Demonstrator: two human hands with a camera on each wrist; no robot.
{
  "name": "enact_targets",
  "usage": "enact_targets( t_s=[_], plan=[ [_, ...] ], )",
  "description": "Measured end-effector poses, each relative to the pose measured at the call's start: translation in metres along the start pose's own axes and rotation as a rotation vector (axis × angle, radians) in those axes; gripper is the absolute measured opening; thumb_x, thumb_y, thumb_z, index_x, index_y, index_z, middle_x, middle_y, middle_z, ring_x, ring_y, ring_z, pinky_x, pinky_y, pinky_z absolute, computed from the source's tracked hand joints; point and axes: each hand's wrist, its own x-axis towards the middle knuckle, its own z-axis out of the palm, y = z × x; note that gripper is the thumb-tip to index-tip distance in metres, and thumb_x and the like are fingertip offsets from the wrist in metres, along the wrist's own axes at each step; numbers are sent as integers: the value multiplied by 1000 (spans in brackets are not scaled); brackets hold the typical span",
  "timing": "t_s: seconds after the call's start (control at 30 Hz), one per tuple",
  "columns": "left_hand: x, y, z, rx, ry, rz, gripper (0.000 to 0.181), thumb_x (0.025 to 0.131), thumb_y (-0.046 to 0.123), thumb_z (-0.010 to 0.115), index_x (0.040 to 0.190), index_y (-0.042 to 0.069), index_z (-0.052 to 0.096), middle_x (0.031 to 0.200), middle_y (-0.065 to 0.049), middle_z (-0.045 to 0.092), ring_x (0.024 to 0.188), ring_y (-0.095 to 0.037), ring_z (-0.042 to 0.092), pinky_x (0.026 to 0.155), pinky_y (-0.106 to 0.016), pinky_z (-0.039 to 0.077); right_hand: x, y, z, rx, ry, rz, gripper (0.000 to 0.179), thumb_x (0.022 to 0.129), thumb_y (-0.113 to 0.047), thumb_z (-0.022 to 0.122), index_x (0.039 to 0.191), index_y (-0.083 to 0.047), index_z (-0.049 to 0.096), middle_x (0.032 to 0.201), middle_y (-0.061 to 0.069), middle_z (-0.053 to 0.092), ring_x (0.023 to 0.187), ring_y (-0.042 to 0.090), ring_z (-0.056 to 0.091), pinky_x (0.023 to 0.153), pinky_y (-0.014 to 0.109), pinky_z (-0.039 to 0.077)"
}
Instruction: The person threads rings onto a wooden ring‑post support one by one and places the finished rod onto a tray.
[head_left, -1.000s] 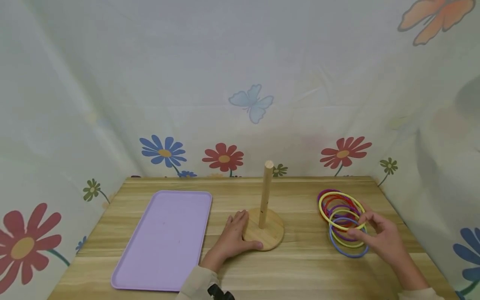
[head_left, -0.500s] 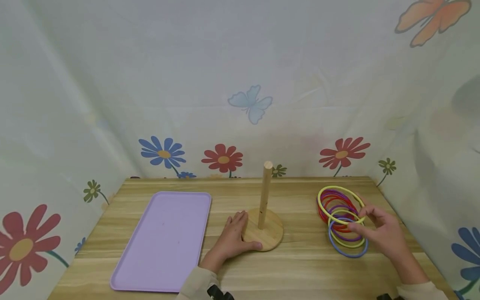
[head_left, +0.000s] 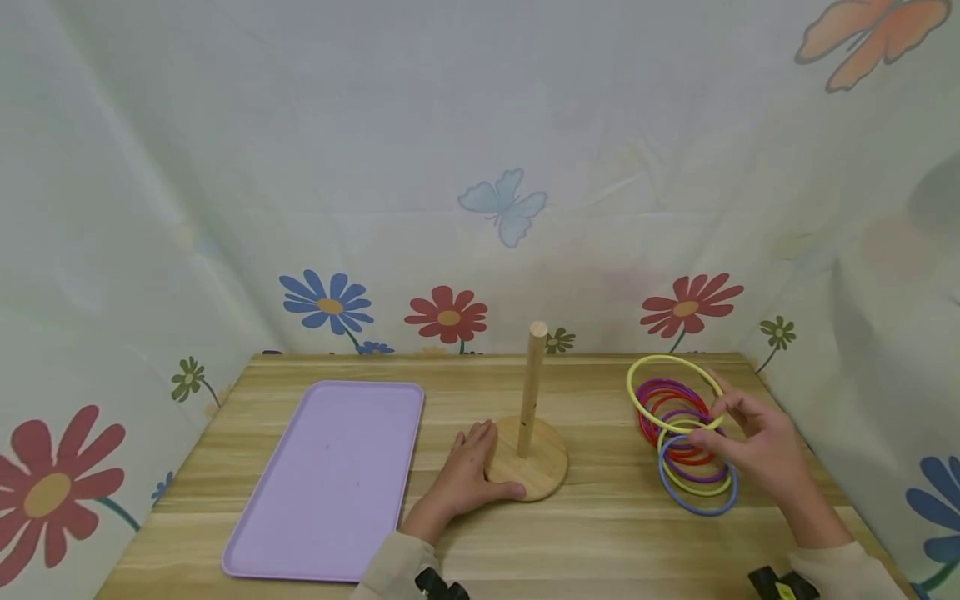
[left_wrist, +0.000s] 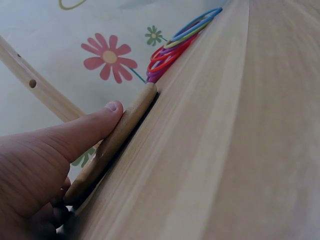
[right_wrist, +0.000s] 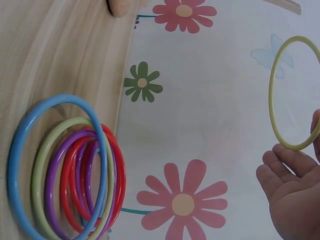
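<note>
My right hand (head_left: 761, 442) pinches a thin yellow ring (right_wrist: 271, 95) between thumb and fingers, raised over the far part of a ring pile at the table's right. In that pile a blue ring (right_wrist: 13, 165) lies over a yellow-green ring (right_wrist: 36, 172), with purple and red ones behind. Left of the pile stands a wooden stand, its round base (head_left: 543, 468) flat on the table and its peg (head_left: 531, 387) upright and bare. My left hand (head_left: 467, 473) rests at the base's left side, fingers extended along the edge and thumb laid on the front rim.
A flat lilac tray (head_left: 322, 483) lies on the wood-grain table (head_left: 600, 550), left of the stand. Behind the table's far edge hangs a pale curtain (head_left: 375, 167) printed with flowers and butterflies, which also runs along both sides.
My right hand has lifted the yellow ring off the pile, up and slightly to the far left. The rest of the pile, the stand and my left hand stay in place.
</note>
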Motion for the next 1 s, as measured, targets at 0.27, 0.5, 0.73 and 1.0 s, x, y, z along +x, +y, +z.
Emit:
enact_targets(
  t_s=[0.27, 0.5, 0.73, 1.0],
  plan=[
    [0, -2, 1, 14, 3, 3, 119, 80, 58, 88, 161, -8, 31, 168, -26, 29, 160, -39, 19, 131, -56, 6, 9, -6, 4, 53, -14, -25, 32, 75, 27, 78, 90, 6, 58, 142, -14, 62, 139, -1, 52, 110, 12, 42],
    [0, -1, 1, 19, -1, 4, 119, 80, 59, 87, 161, -8, 31, 169, -26, 28, 160, -39, 18, 131, -56, 6, 14, -10, 4, 62, -27, -30, 31, 76, 26, 78, 89, 5, 58, 144, -8, 62, 140, 0, 50, 110, 13, 42],
    [0, 1, -2, 17, -2, 0, 119, 80, 60, 87, 161, -7, 31, 169, -24, 28, 160, -38, 18, 131, -56, 6, 22, -19, 4, -14, -55, -31, 31, 78, 21, 80, 90, 3, 59, 146, 7, 59, 140, 0, 49, 110, 14, 42],
    [0, -1, 0, 2, -1, 4, 119, 80, 59, 87, 161, -8, 31, 169, -26, 28, 160, -40, 18, 131, -57, 6, 36, -26, 7, 68, -69, -110, 31, 75, 25, 80, 89, 5, 60, 138, -15, 63, 140, 1, 50, 110, 14, 42]
  ],
)
